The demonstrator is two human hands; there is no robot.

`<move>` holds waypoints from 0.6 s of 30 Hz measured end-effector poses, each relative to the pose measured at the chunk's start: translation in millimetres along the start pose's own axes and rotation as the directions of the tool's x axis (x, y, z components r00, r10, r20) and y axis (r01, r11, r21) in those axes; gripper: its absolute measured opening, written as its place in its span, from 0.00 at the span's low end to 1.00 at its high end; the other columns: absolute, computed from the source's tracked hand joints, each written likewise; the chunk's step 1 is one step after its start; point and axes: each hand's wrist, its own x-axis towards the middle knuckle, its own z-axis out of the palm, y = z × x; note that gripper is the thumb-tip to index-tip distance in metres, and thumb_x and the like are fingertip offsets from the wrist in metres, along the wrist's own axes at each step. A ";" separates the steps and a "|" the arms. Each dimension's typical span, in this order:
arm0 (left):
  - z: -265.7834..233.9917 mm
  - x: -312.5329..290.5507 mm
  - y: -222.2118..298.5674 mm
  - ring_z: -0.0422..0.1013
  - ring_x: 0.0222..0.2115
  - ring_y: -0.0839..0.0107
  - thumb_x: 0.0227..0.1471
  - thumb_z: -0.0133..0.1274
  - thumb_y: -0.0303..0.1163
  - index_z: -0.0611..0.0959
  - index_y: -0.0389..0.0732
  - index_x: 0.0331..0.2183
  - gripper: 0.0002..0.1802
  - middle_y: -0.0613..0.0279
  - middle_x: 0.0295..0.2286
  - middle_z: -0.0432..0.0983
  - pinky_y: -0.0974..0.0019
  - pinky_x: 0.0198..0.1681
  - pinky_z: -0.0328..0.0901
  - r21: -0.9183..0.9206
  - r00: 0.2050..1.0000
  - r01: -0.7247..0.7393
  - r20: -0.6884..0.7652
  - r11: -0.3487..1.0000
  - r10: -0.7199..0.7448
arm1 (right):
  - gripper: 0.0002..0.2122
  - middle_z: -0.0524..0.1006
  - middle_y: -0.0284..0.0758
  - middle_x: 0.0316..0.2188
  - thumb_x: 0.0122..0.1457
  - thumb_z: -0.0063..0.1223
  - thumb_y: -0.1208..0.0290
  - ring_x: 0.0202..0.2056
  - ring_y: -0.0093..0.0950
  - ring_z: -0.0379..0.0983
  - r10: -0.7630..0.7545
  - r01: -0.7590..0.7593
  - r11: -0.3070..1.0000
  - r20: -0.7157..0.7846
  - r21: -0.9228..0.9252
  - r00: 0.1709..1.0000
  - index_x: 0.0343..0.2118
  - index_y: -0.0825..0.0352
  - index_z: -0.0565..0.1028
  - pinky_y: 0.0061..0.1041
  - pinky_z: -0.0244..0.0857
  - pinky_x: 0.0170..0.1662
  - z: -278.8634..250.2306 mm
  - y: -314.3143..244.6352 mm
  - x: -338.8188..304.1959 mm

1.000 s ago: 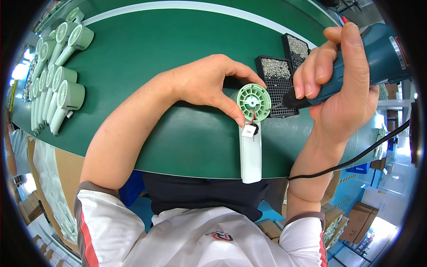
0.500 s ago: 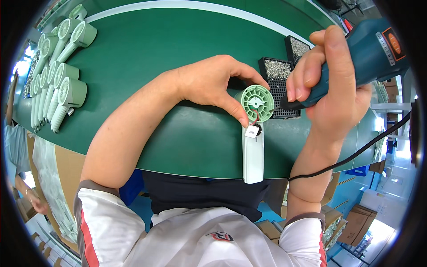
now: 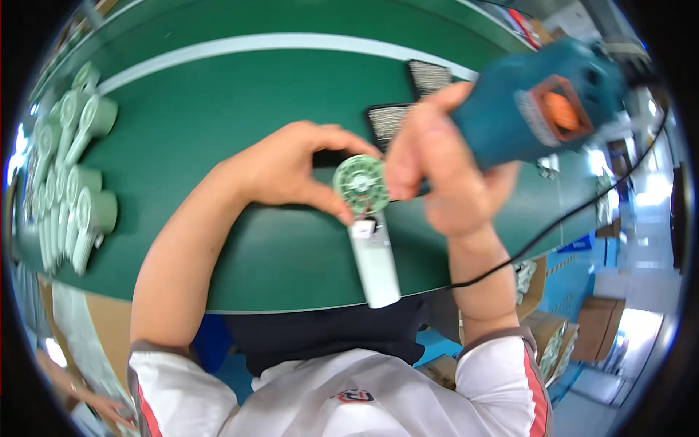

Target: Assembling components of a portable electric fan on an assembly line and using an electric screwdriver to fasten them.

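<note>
A pale green handheld fan body (image 3: 378, 269) lies at the table's near edge, its round ribbed head (image 3: 362, 184) facing up. My left hand (image 3: 295, 166) is closed round that head, thumb and fingers on its rim. Thin red wires and a small white connector (image 3: 364, 229) show where the head meets the handle. In my right hand (image 3: 444, 164), blurred by motion, is a teal electric screwdriver (image 3: 539, 102) held slantwise, its nose pointing toward the fan head. The fingers hide the driver's tip, so I cannot tell whether it touches the fan.
Black trays of small screws (image 3: 389, 120) stand just beyond the fan. Several similar green fan bodies (image 3: 95, 211) are grouped at the left of the green table (image 3: 240, 95). The driver's black cord (image 3: 553, 226) crosses my right forearm. Another person's hand (image 3: 109, 408) shows at lower left.
The whole view has shifted, and things appear farther left. My right hand and the screwdriver have moved closer to the fan head and lower. My left hand keeps its hold.
</note>
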 end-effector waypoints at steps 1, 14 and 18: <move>-1.8 -5.9 1.9 0.76 0.48 0.62 0.33 0.80 0.36 0.83 0.42 0.51 0.40 0.55 0.45 0.82 0.61 0.55 0.68 -0.024 0.997 0.071 0.009 0.997 -0.071 | 0.04 0.71 0.36 0.16 0.65 0.50 0.80 0.14 0.25 0.67 -0.007 0.008 0.998 -0.028 0.067 1.000 0.40 0.73 0.70 0.26 0.63 0.17 4.4 3.7 -0.2; 2.2 0.6 4.8 0.74 0.49 0.66 0.31 0.80 0.32 0.83 0.41 0.52 0.41 0.62 0.45 0.80 0.61 0.57 0.66 -0.028 0.989 0.148 0.023 0.989 -0.148 | 0.05 0.75 0.28 0.17 0.62 0.59 0.79 0.15 0.15 0.71 -0.142 0.144 0.989 -0.082 0.020 0.986 0.29 0.71 0.75 0.17 0.63 0.18 -3.9 10.6 -2.6; 2.1 -4.6 -2.1 0.74 0.51 0.68 0.31 0.80 0.31 0.82 0.40 0.53 0.42 0.62 0.47 0.81 0.61 0.60 0.64 -0.082 0.991 0.135 -0.004 0.987 -0.136 | 0.03 0.74 0.29 0.17 0.63 0.57 0.80 0.17 0.18 0.73 0.023 -0.022 0.988 -0.005 0.153 1.000 0.34 0.73 0.75 0.18 0.66 0.20 -6.8 -10.0 1.0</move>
